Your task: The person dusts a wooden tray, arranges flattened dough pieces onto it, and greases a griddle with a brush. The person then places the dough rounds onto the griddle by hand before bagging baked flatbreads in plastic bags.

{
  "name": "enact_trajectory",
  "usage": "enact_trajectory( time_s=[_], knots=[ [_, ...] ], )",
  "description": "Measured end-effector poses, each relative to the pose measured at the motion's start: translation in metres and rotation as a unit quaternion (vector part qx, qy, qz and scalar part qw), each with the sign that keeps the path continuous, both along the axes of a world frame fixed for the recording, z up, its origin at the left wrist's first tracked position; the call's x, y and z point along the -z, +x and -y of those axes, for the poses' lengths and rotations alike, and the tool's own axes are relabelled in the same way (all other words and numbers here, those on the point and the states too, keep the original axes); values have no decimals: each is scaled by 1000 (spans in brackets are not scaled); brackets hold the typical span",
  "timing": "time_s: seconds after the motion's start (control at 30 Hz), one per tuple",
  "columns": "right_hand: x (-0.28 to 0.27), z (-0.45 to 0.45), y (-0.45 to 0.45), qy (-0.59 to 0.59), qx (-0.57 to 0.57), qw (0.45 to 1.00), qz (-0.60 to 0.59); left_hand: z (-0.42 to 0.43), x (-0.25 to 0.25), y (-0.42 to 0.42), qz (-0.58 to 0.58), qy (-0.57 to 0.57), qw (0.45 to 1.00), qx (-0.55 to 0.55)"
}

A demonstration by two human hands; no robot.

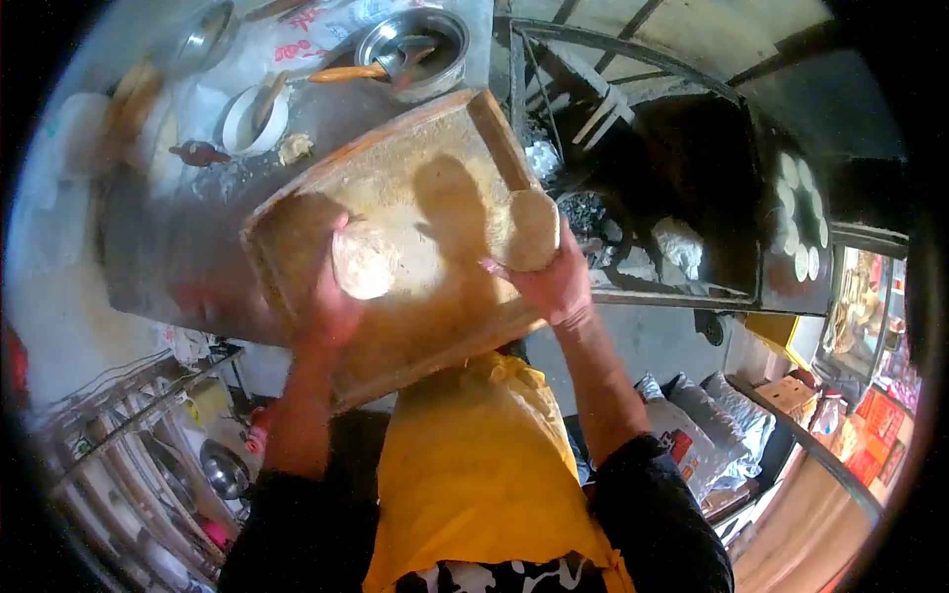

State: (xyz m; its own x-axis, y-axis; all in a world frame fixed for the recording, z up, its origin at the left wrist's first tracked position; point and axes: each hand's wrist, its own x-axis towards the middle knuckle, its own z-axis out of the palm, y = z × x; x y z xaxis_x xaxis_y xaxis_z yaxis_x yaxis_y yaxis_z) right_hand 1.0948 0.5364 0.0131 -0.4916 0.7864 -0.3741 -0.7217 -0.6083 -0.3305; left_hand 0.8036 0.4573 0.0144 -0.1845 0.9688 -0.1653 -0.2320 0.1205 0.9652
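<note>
Above a wooden tray (pixel 450 128) with low raised sides, each of my hands has a pale round flatbread. My left hand (pixel 334 296) grips one flatbread (pixel 365 259) by its edge, thumb on top. A second flatbread (pixel 524 230) is in my right hand (pixel 556 284), near the tray's right side; my fingers curl around its lower edge. The tray's bottom is dusted with something light and grainy. Shadows from my head and arms fall across it.
A steel pot (pixel 413 49) with a wooden-handled tool and a white bowl (pixel 255 121) stand behind the tray. Right of it is a dark open pit (pixel 682 168) with coals. Several round breads (pixel 797 217) lie on a dark surface at far right. Silver bags (pixel 707 425) sit lower right.
</note>
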Motion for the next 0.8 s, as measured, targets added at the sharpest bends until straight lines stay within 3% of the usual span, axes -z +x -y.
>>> enact_trajectory(
  time_s=[0.03,0.07,0.17,0.2,0.27,0.3,0.33,0.37,0.4,0.47,0.5,0.53,0.7,0.8],
  knots=[
    [-1,-3,-8,-94,14,991,-94,-12,6,7,259,7,965,25],
    [-13,-4,-14,-126,39,987,-89,-29,2,24,505,9,861,54],
    [-74,-6,2,-33,96,993,-54,-53,-36,74,508,-55,858,49],
    [-105,-3,15,6,145,989,14,-60,-46,87,493,-88,865,27],
    [-155,2,46,192,251,940,133,-70,-60,111,474,-106,870,85],
    [-153,4,66,200,270,932,139,-74,-66,127,499,-110,855,87],
    [-142,6,89,351,344,829,267,-78,-72,147,523,-117,839,92],
    [-139,7,110,477,399,680,389,-86,-80,168,504,-157,845,87],
    [-140,16,125,528,376,550,526,-88,-86,191,527,-140,828,130],
    [-135,35,134,579,100,338,735,-90,-115,243,534,-201,799,189],
    [-122,44,142,578,13,315,752,-86,-125,278,512,-175,811,222],
    [-110,54,156,558,-23,364,746,-90,-120,304,457,-178,838,240],
    [-125,100,288,476,3,373,797,-65,-119,441,436,-260,799,323],
    [-124,127,371,450,26,347,822,-53,-123,526,401,-289,779,387]
  ],
)
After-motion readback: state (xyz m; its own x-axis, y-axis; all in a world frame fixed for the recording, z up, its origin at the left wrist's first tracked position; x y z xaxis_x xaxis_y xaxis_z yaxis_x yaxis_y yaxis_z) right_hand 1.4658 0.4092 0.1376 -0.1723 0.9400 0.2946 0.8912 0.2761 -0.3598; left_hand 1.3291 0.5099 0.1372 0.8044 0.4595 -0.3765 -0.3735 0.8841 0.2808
